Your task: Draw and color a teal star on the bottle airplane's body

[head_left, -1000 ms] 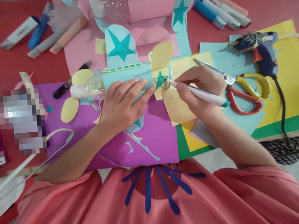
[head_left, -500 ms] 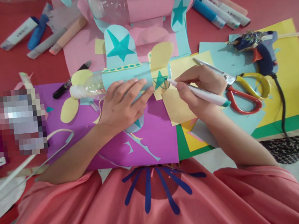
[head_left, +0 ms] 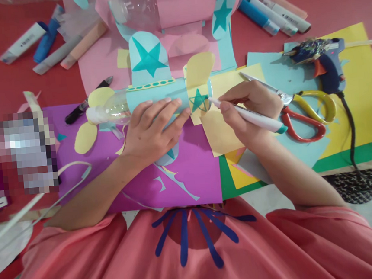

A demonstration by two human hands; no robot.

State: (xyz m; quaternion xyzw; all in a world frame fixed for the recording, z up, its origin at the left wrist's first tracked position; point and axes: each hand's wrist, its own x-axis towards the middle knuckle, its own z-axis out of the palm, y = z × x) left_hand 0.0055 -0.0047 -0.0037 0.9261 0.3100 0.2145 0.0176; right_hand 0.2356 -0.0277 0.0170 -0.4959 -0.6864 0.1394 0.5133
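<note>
A toy plane [head_left: 156, 94] made from a clear bottle wrapped in light blue paper lies across purple paper [head_left: 189, 174]. It has a blue wing with a teal star, yellow propeller blades at its left end and a yellow tail. My left hand [head_left: 152, 131] lies over the plane's body and holds it down. My right hand [head_left: 248, 108] grips a white marker [head_left: 252, 117] with a teal end. The marker's tip touches a teal star [head_left: 199, 101] on the tail.
Scissors [head_left: 301, 112] with red and yellow handles and a blue glue gun [head_left: 325, 64] lie to the right on yellow, blue and green sheets. Several markers [head_left: 276, 14] lie at the back right, more at the back left [head_left: 50, 43]. A pink paper model [head_left: 181, 5] stands behind the plane.
</note>
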